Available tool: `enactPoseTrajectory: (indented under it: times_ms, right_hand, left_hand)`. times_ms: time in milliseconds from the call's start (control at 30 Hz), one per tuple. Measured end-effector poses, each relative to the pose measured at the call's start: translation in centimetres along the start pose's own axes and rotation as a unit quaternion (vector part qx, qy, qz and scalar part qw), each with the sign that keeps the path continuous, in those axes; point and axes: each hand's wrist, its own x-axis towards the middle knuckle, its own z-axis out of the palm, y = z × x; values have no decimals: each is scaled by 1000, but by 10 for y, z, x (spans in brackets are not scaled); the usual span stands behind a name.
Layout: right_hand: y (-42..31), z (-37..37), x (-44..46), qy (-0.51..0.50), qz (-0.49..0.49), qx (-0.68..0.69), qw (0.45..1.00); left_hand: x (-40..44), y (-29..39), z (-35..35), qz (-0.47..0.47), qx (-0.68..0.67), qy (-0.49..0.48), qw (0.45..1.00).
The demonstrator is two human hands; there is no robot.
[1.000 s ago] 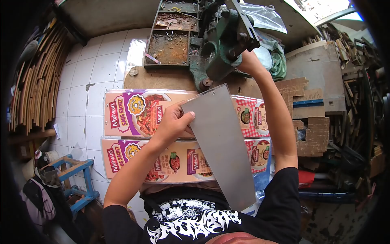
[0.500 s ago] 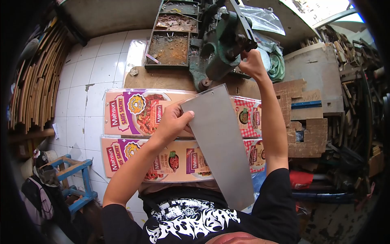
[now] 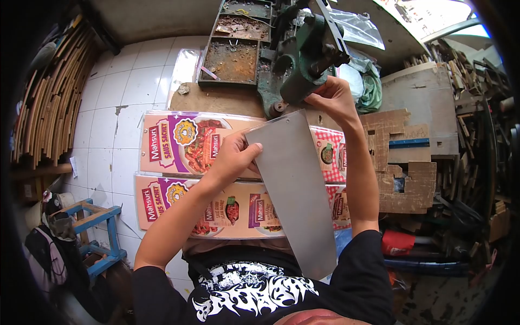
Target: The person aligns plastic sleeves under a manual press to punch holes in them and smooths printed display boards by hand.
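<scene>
Left hand [image 3: 236,158]: pinched the left edge of the grey panel [image 3: 295,184], steadying it, which seemed to call for a level grip
Right hand [image 3: 338,100]: fingers curled in beside the green machine [image 3: 306,65]; could not tell whether they pinched anything
Grey panel: one, slanted across two printed panels [image 3: 168,143], its far end near the machine
Tray [image 3: 228,84]: one, far left of the machine, three compartments visible

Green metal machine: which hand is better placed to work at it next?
Likely the right hand: its fingers are right by the green metal machine, while the left hand grips the flat grey sheet.
</scene>
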Motion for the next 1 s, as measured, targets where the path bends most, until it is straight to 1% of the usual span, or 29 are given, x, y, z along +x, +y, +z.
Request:
enactPoseTrajectory:
  times_ms: [67,133,267,333,400,467,533,567,633,867,933,1000]
  right_hand:
    - [2,1,4,-17,-2,-15,1000]
    - [-3,6,7,-61,10,-25,998]
    - [-17,18,9,-72,9,-64,995]
    - [-14,17,12,-94,1,-171,981]
    - [-17,20,12,-96,9,-167,981]
    - [-22,26,12,-100,16,-163,981]
    - [-25,30,13,-89,-18,-222,971]
    - [-25,30,14,-90,-18,-223,971]
    - [-25,27,15,-120,11,-232,965]
    - [-22,28,15,-125,27,-264,956]
    - [-20,30,14,-102,-12,-215,971]
    - [-19,32,13,-100,-3,-207,973]
  left_hand:
    - [1,-3,-1,5,1,-1,1000]
    - [1,-3,-1,9,-1,1,1000]
    - [1,-4,-3,6,9,2,1000]
    - [-1,1,-2,-2,18,-1,1000]
    - [-1,2,-1,-10,25,-4,1000]
    - [0,-1,-1,2,15,-1,1000]
    - [0,-2,-2,2,9,-3,1000]
    - [0,-3,-2,1,3,-5,1000]
    - [0,-1,-2,-1,11,-3,1000]
    - [2,-4,-3,11,2,-5,1000]
    - [1,-3,-3,13,7,-2,1000]
    - [1,-3,-2,14,12,2,1000]
